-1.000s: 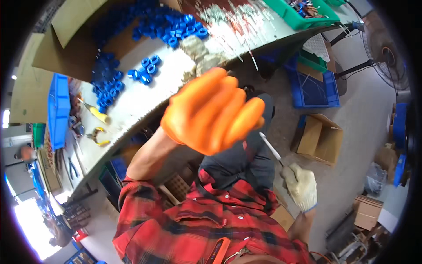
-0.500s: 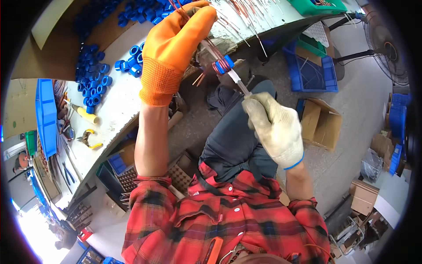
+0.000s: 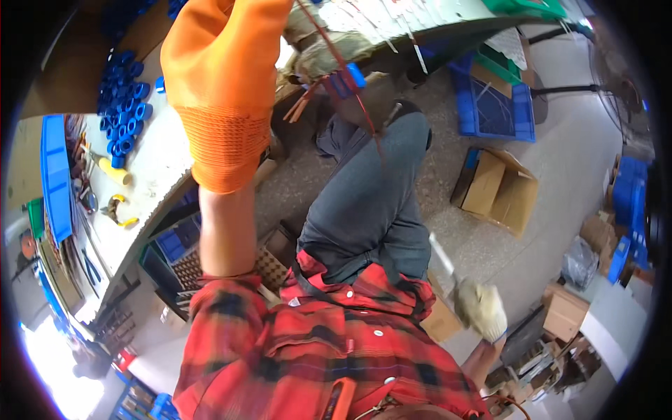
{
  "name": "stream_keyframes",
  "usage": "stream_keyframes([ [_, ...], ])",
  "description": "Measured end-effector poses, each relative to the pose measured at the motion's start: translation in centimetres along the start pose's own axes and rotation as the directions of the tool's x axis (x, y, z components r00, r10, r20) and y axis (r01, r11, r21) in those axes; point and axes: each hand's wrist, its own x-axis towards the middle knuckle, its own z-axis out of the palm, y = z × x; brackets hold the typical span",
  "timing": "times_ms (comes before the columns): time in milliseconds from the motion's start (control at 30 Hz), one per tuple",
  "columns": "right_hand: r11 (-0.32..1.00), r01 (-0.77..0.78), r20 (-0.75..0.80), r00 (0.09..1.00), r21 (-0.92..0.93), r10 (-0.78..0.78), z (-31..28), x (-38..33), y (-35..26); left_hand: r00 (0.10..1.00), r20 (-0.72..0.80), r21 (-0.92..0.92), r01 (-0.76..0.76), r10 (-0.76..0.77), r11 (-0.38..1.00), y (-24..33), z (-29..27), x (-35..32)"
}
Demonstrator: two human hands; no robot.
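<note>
My left hand (image 3: 227, 56), in an orange glove, is raised near the upper edge with its fingers curled in. Its fingertips are partly cut off. Beside it, a reddish-brown wire (image 3: 327, 42) runs down past a blue ring (image 3: 355, 75) wound with wire, its copper-coloured ends (image 3: 302, 103) sticking out to the left. The exact grip point is hidden. Low on the right, my right hand (image 3: 481, 308), in a whitish glove, is closed round a slim tool with a white shaft (image 3: 441, 253), blurred and pointing up and left.
Loose blue rings (image 3: 126, 119) lie on the workbench (image 3: 164, 157) at left, near a yellow-handled tool (image 3: 114, 171) and yellow-gripped pliers (image 3: 119, 210). An open carton (image 3: 500, 189) and a blue crate (image 3: 493, 112) stand on the floor. More wires lie at the bench's far edge.
My right hand has pulled the slim tool away from the wire-wound ring, down and to the right. My left hand has moved up and left, closer to view.
</note>
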Motion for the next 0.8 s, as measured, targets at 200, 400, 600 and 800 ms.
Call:
stream_keyframes([
  [200,0.804,0.593,-0.265,0.782,0.039,-0.564,4.8,3.3,-10.9,0.978,-0.202,0.265,0.001,0.055,0.964,2.3,0.8,-2.1],
  [400,0.447,0.840,-0.417,0.303,-0.308,-0.857,6.7,4.6,-17.2,0.984,-0.163,0.203,0.107,-0.074,0.973,0.8,0.7,-1.5],
  [600,0.753,0.647,-0.087,0.763,0.120,-0.641,4.5,3.3,-20.8,0.986,-0.132,0.118,0.122,-0.106,0.985,-1.2,1.7,-0.8],
  [800,0.880,0.241,0.345,0.852,0.409,-0.394,3.7,0.3,-11.8,0.986,-0.163,0.013,-0.030,0.031,0.999,-0.7,0.1,0.4],
])
